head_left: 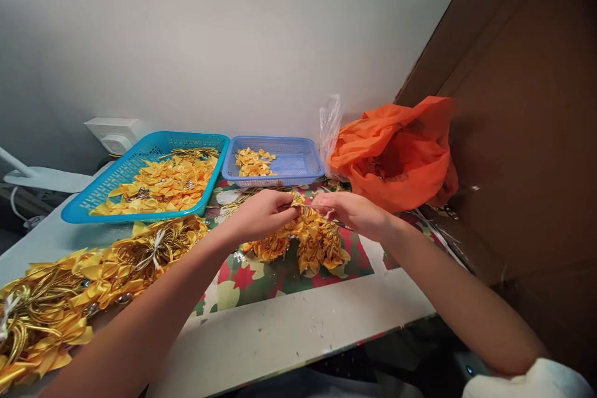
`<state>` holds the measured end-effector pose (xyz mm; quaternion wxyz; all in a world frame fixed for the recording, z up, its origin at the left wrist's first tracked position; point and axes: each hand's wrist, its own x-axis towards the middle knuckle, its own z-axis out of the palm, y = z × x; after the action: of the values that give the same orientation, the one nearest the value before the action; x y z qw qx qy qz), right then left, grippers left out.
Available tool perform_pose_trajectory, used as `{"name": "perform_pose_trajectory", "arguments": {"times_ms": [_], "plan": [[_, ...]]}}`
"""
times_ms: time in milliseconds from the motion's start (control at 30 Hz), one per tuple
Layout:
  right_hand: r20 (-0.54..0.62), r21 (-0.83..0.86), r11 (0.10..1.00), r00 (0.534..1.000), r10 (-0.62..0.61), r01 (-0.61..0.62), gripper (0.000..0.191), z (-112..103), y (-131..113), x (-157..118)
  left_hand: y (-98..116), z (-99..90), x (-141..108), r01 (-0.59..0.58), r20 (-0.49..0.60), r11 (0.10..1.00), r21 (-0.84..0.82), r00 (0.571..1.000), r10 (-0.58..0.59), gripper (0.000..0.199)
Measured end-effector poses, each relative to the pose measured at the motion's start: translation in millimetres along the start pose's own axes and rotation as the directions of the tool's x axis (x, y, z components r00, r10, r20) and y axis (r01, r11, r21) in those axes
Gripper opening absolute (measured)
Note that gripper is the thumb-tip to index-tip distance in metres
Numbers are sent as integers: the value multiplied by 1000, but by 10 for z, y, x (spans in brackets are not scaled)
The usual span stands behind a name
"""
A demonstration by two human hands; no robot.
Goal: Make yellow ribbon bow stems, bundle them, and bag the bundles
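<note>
My left hand (265,214) is closed, thumb and fingers pinching the gold cord loops at the top of a bunch of yellow ribbon bows (319,242). Close beside it, my right hand (357,212) pinches at the same cords from the right; a thin dark strand shows by its fingers, too small to name. The bows hang below both hands, over a patterned red, green and cream cloth (265,277). Behind my hands stands a small blue-violet basket (298,165) with a few loose bows (254,161) at its left end.
A larger turquoise basket (214,180) full of yellow bows stands at the back left. Tied bundles of bows (97,280) lie at the front left. An orange bag (396,149) and clear plastic (330,127) sit at the back right, against cardboard (522,137).
</note>
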<state>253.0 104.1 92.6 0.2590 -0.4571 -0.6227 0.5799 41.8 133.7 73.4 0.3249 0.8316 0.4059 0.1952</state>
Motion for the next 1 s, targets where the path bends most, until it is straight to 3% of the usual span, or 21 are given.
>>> {"name": "perform_pose_trajectory", "arguments": {"times_ms": [167,400,467,600,700,800,900,1000], "plan": [[103,177,984,995,-5,-13,28,-6,126,-98,3,-32,-17,-36,-32,999,4,999,36,30],[13,318,946,998,-67,60,26,54,74,-80,19,-67,-10,21,-230,991,-129,972,-51,36],[-2,328,942,998,-67,64,23,70,8,-49,-9,-67,0,40,-333,986,-165,938,-94,36],[-9,305,948,996,-94,92,21,102,-101,15,-73,-90,37,85,-530,961,-263,820,-217,30],[-31,284,953,994,-102,106,16,112,-188,58,-67,-142,66,53,-510,867,-496,790,-341,23],[-65,293,950,993,-95,110,11,93,-288,96,-2,-222,62,-20,-417,670,-742,796,-438,18],[-130,340,926,983,-127,165,10,64,-376,130,96,-328,2,-125,-402,545,-829,811,-425,17],[-215,401,879,959,-182,257,11,69,-415,168,210,-435,-111,-248,-463,509,-824,812,-354,17]]}}
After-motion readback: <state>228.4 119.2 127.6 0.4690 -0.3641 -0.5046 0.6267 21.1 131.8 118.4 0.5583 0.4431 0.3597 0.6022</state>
